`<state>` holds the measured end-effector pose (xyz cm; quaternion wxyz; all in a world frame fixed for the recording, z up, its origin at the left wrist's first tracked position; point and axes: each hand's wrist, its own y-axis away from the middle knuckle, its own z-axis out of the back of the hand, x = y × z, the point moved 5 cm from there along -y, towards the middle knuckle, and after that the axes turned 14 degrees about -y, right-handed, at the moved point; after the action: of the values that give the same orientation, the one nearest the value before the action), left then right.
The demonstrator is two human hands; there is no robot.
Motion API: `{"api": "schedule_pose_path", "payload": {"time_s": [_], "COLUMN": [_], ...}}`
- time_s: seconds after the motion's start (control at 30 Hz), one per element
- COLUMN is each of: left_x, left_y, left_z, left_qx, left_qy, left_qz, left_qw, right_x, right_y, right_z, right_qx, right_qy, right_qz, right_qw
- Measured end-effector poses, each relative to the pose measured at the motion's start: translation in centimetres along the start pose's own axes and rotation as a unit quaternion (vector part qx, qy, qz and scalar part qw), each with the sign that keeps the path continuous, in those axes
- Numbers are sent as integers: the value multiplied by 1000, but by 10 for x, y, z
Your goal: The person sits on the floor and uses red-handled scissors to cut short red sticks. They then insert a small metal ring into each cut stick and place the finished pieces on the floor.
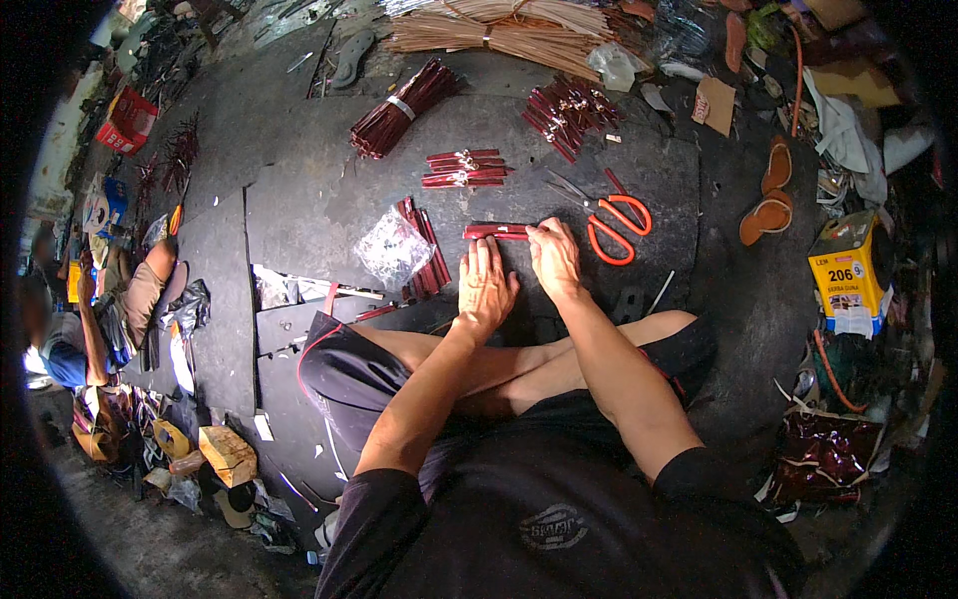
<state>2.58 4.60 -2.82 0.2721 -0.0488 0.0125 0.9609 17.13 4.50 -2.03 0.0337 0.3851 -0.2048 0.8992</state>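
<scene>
A glossy dark red strap (487,231) lies crosswise on the dark floor mat in front of my crossed legs. My left hand (487,284) rests flat with its fingers stretched out, their tips at the strap's near edge. At the strap's right end, the fingers of my right hand (555,262) are bent and closed on it. Farther off sit straps with shiny metal buckles (465,169). To the left, a clear plastic bag of small shiny parts (393,247) partly covers more red straps (431,262). Orange-handled scissors (611,225) lie open to the right.
A banded bundle of red straps (402,108) and a pile of buckled straps (571,112) lie farther away. Tan strips (499,35) are stacked at the far edge. Brown sandals (770,200) and a yellow can (848,275) stand right. Another person (105,309) sits at left.
</scene>
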Motion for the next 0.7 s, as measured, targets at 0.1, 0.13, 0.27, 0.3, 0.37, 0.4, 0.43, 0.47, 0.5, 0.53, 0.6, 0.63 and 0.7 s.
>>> {"api": "schedule_pose_path", "payload": {"time_s": [0.1,0.13,0.27,0.3,0.37,0.4,0.43,0.47,0.5,0.53,0.6,0.63,0.7], "left_x": [-2,-3,-2,-2,-1,0,1,1,2,2,2,2,2], "left_y": [-4,-3,-3,-4,-4,-4,-3,-3,-3,-3,-2,-1,-1], "left_z": [7,5,4,5,1,-1,-3,-4,-5,-5,-5,-4,-3], "left_qx": [55,49,49,56,52,50,49,47,45,43,42,42,40], "left_qy": [-23,-39,-69,-67,-49,-40,-31,-23,-15,-1,29,35,51], "left_qz": [-8,-12,-16,-16,-18,-18,-18,-19,-19,-18,-15,-12,-8], "left_qw": [998,998,996,996,997,998,998,998,999,999,999,998,998], "right_x": [0,0,1,1,1,2,2,3,3,3,2,3,3], "right_y": [0,0,0,0,-1,-1,-1,0,0,-1,0,1,1], "right_z": [1,1,1,1,1,1,1,2,2,2,2,1,2], "right_qx": [-1,-3,2,6,9,11,11,10,9,7,4,3,1], "right_qy": [1,3,6,7,12,14,13,12,12,8,-1,2,11], "right_qz": [-3,0,2,-1,-3,-3,-3,-4,-5,-6,-9,-5,4], "right_qw": [1000,1000,1000,1000,1000,1000,1000,1000,1000,1000,1000,1000,1000]}}
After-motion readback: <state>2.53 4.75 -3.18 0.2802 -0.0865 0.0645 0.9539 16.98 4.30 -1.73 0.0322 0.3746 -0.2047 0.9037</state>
